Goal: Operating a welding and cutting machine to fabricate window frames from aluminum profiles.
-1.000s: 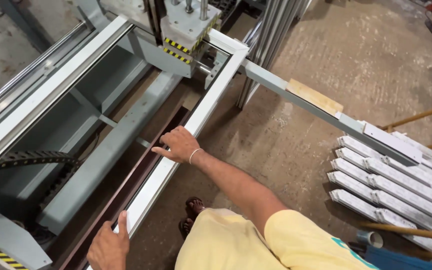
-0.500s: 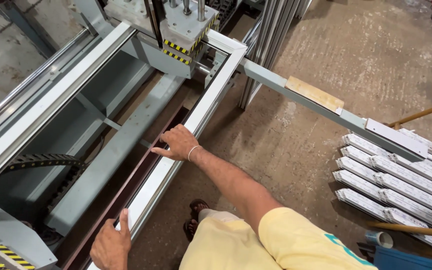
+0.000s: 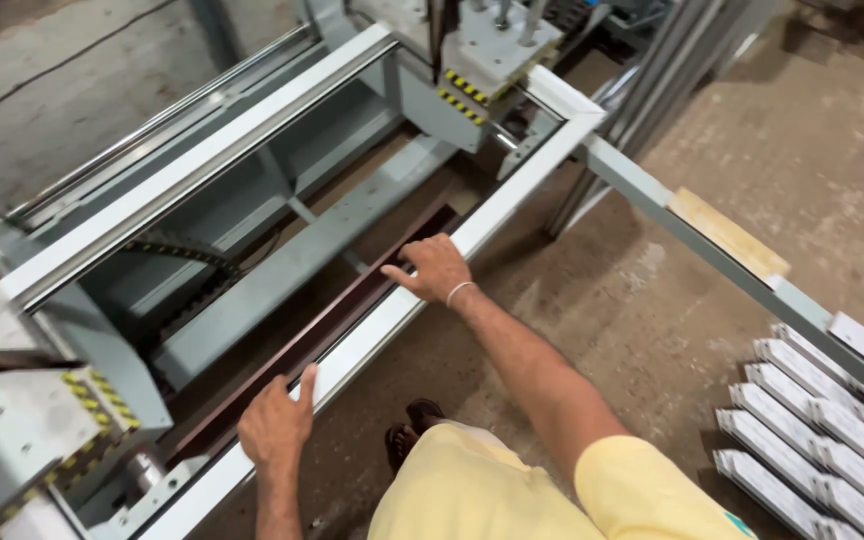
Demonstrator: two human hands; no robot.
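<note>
Workshop with a rough concrete floor (image 3: 752,130), stained and dusty. In the middle, a large grey machine frame (image 3: 282,260) holding a white window frame (image 3: 512,200) laid flat. Near rail of the white frame running long-axis from lower left to upper right, ending at a corner beside the machine head (image 3: 487,50); far rail parallel to it, further left. Under the near rail, a dark brown profile (image 3: 302,345) lying along the same line.

Left hand (image 3: 277,425) resting on the near rail low in view, fingers (image 3: 306,383) together, index stretched along the white edge, clamped on nothing. Right hand (image 3: 439,268) higher up the same rail, fingers (image 3: 402,280) slightly apart and flat on top, not gripping.

Yellow-and-black hazard stripes (image 3: 467,95) on the edge of the machine head, more of them (image 3: 102,395) on the grey block at lower left. At lower right, a stack of white profile lengths (image 3: 812,440) on the floor, well apart from the hands. Pale wooden block (image 3: 727,233) on a grey arm reaching right.
</note>
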